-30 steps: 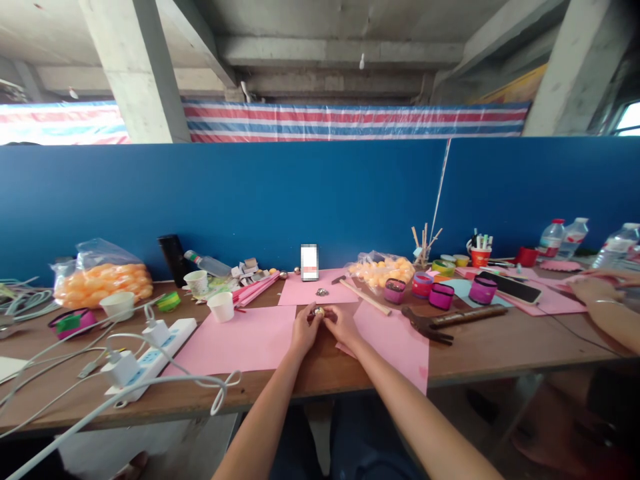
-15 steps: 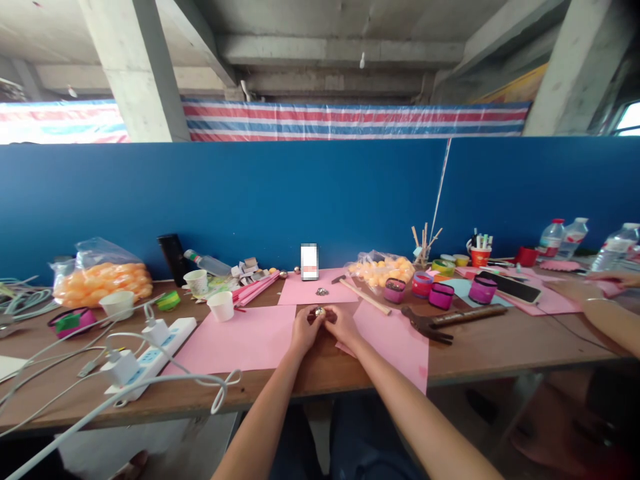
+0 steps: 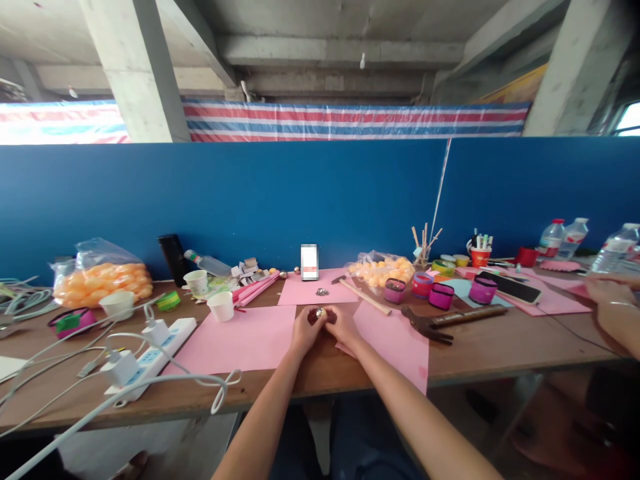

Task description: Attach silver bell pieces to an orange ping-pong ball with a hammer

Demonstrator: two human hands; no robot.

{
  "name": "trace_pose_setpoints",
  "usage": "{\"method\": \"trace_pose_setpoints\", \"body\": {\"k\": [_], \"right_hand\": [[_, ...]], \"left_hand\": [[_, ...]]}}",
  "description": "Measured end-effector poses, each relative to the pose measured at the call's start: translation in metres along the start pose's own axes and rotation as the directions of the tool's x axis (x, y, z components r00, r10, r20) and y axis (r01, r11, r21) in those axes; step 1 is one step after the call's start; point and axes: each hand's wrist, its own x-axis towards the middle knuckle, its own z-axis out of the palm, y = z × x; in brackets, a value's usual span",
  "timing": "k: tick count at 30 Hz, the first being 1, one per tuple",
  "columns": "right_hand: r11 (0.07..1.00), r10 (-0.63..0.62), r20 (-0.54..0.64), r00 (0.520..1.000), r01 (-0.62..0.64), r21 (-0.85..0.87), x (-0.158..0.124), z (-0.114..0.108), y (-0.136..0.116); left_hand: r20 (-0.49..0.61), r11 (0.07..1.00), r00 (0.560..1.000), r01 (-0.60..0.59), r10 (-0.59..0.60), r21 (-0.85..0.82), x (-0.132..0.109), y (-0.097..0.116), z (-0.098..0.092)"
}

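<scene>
Between the fingertips of my left hand [image 3: 305,329] and my right hand [image 3: 343,325] is a small shiny metallic ball [image 3: 321,312]. Both hands are closed around it from either side, and the fingers cover much of it. They are just above the brown table, in the gap between two pink paper sheets. Just beyond them, a little heap of shiny metal pieces [image 3: 322,292] lies on another pink sheet [image 3: 290,293]; the pieces are too small to name. A wooden-handled hammer [image 3: 367,299] lies to the right of that heap.
A claw hammer [image 3: 450,318] lies at right, near several purple bands. Paper cups and a power strip [image 3: 153,357] with cables are at left. Bags of orange balls [image 3: 103,283] stand along the blue partition [image 3: 250,200]. A co-worker's hand [image 3: 607,290] is at far right.
My hands stay almost in place, with the ball between the fingertips shifted very slightly. At the far right, the co-worker's hand has moved rightward, away from the phone.
</scene>
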Motion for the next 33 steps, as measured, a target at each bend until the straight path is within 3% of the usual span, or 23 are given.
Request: {"method": "trace_pose_setpoints", "body": {"k": [33], "right_hand": [[1.000, -0.008, 0.002, 1.000, 0.008, -0.008, -0.0004, 0.0017, 0.0012]], "left_hand": [[-0.003, 0.995, 0.999, -0.039, 0.039, 0.090, -0.0018, 0.0086, -0.0023]]}}
